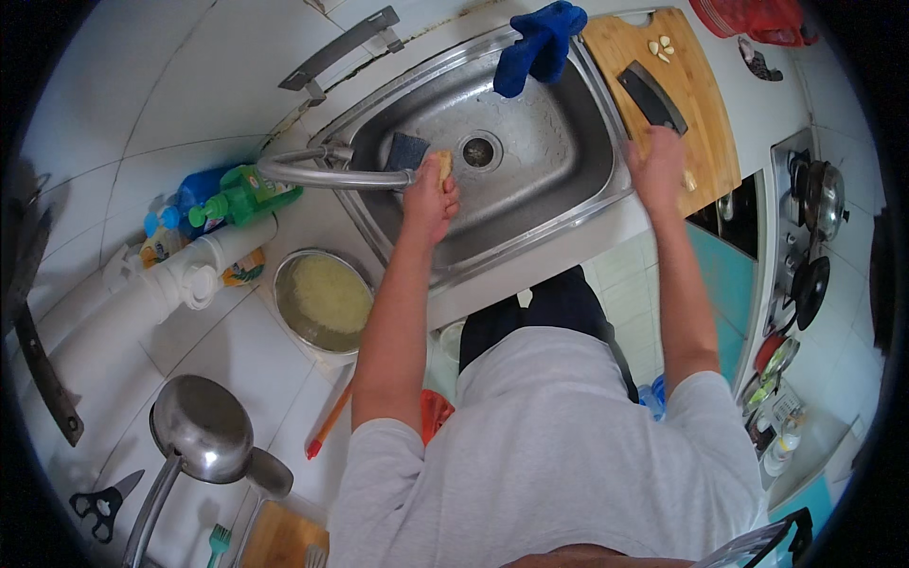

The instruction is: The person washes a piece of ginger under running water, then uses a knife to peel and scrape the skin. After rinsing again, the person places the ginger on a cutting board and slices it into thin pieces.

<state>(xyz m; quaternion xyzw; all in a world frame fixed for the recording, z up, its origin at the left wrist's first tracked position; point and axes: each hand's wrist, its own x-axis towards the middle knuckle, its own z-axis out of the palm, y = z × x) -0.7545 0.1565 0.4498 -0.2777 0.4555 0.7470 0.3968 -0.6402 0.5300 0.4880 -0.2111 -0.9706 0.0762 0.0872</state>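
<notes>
My left hand [429, 199] is closed around a yellowish-brown piece of food [444, 167], perhaps ginger, beside the spout of the steel faucet [341, 177] over the sink. My right hand [657, 167] is blurred at the left part of the wooden cutting board [710, 135], against the near end of a dark-bladed knife [650, 96]; whether it grips the knife cannot be told. Several peeled garlic cloves [664, 48] lie on the board beyond the knife. A small pale piece [689, 180] rests on the board to the right of my right wrist.
Over the rim of the steel sink [540, 149] hangs a blue cloth [540, 46]; a dark scouring pad [407, 151] lies inside. Left of the sink stand a metal pot [323, 302] with pale yellow contents, a green detergent bottle [248, 192] and a white pipe [156, 291]. At right is a stove [781, 234] with pans.
</notes>
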